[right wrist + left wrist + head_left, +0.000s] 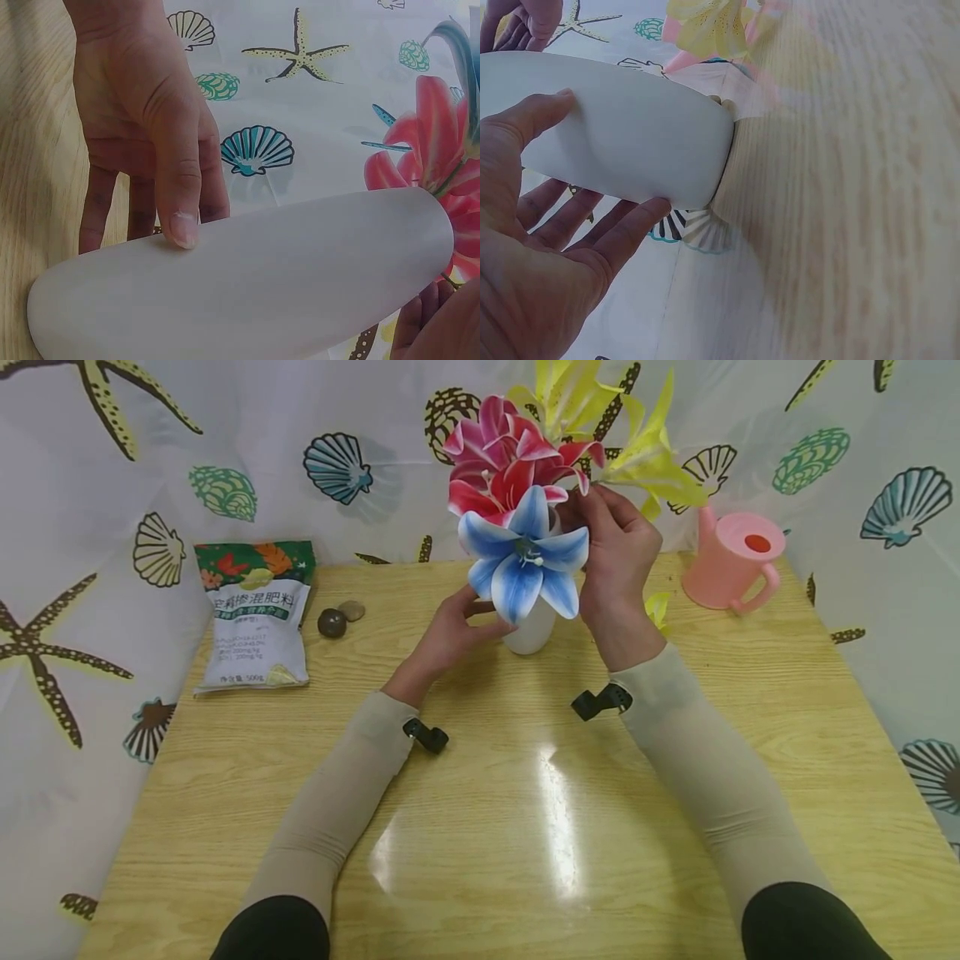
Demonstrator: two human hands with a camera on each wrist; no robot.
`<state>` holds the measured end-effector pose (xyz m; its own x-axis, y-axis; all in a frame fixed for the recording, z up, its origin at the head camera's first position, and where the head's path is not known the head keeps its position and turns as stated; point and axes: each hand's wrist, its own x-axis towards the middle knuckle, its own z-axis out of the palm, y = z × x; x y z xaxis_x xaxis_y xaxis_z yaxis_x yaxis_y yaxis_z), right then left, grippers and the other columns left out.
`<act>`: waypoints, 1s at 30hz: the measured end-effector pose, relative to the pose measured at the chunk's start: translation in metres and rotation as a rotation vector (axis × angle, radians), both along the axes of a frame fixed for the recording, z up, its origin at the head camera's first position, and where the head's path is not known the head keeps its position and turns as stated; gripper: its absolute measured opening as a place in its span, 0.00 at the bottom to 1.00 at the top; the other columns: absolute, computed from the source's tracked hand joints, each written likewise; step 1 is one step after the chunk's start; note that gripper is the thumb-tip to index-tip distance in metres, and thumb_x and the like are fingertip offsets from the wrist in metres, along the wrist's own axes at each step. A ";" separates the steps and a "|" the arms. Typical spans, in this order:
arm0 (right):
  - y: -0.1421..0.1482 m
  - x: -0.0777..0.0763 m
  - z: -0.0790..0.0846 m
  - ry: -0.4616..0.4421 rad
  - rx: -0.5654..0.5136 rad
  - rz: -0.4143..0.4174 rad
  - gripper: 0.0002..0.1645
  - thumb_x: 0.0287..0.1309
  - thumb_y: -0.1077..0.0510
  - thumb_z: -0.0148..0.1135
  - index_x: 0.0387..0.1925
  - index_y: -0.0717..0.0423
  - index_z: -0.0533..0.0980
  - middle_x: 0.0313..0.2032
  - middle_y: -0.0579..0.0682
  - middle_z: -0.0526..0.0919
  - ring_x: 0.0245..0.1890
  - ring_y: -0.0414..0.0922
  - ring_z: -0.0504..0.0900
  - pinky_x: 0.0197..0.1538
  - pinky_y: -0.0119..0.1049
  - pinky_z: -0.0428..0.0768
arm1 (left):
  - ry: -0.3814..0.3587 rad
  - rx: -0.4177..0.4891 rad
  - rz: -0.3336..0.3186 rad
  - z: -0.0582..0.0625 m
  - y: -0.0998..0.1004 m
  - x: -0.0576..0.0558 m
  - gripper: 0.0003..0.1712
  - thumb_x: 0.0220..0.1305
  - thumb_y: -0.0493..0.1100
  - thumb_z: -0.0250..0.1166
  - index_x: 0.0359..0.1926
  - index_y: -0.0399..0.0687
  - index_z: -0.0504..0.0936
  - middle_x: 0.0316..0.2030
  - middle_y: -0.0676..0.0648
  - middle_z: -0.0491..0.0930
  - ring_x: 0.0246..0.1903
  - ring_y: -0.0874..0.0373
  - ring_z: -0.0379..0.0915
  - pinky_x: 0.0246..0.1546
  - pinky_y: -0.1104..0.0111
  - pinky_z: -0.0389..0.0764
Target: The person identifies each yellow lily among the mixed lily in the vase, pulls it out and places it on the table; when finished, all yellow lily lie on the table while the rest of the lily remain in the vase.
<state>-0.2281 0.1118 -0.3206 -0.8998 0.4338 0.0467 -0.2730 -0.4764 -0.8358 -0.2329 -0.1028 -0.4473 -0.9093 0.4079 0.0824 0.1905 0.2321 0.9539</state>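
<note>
On the desk [465, 860] at twelve o'clock, the left hand [459, 631] curls its grip round a white vase [532, 635] under red flowers [516, 483] and a blue flower [517, 581], the right hand's [621, 547] grip pinches a stem [450, 280] near the vase's mouth, and a pink watering can [723, 564] sits at two o'clock.

Forearm slvs [720, 777] are beige, upper slvs [802, 922] & wrist mounts [426, 736] blk.

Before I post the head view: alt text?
A person's left grip holds a white vase below red, blue and yellow flowers; the right grip is raised right beside them. On the wooden table, a fertilizer bag sits left, a pink watering can right.
</note>
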 end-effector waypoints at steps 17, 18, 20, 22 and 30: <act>0.016 0.005 0.012 0.069 0.029 -0.015 0.04 0.74 0.63 0.73 0.41 0.61 0.88 0.35 0.52 0.94 0.38 0.47 0.95 0.58 0.42 0.94 | -0.016 -0.067 0.040 0.000 0.006 0.003 0.48 0.70 0.56 0.80 0.84 0.59 0.68 0.80 0.52 0.75 0.78 0.45 0.75 0.77 0.43 0.80; 0.018 0.005 0.013 0.077 0.021 -0.013 0.04 0.75 0.64 0.72 0.40 0.61 0.88 0.35 0.53 0.94 0.38 0.48 0.95 0.59 0.42 0.94 | -0.015 -0.071 0.044 0.000 0.006 0.003 0.48 0.70 0.56 0.80 0.84 0.59 0.68 0.80 0.52 0.75 0.78 0.45 0.75 0.77 0.43 0.80; 0.021 0.006 0.015 0.096 0.005 -0.009 0.05 0.76 0.65 0.70 0.39 0.60 0.87 0.36 0.54 0.94 0.39 0.49 0.95 0.60 0.44 0.93 | -0.011 -0.075 0.051 0.000 0.007 0.004 0.48 0.70 0.56 0.80 0.84 0.59 0.68 0.80 0.52 0.75 0.78 0.45 0.75 0.77 0.43 0.81; 0.027 0.008 0.018 0.118 -0.013 -0.012 0.06 0.76 0.66 0.69 0.37 0.61 0.86 0.37 0.57 0.94 0.40 0.51 0.95 0.60 0.46 0.93 | -0.005 -0.076 0.054 0.001 0.007 0.004 0.48 0.70 0.56 0.80 0.84 0.58 0.69 0.80 0.51 0.75 0.77 0.45 0.76 0.76 0.44 0.81; 0.056 0.010 0.021 0.161 -0.007 -0.040 0.06 0.73 0.67 0.70 0.36 0.62 0.83 0.35 0.59 0.93 0.37 0.53 0.95 0.54 0.44 0.95 | 0.001 -0.081 0.053 0.002 0.007 0.003 0.46 0.71 0.57 0.80 0.83 0.59 0.70 0.79 0.52 0.76 0.77 0.45 0.75 0.77 0.44 0.81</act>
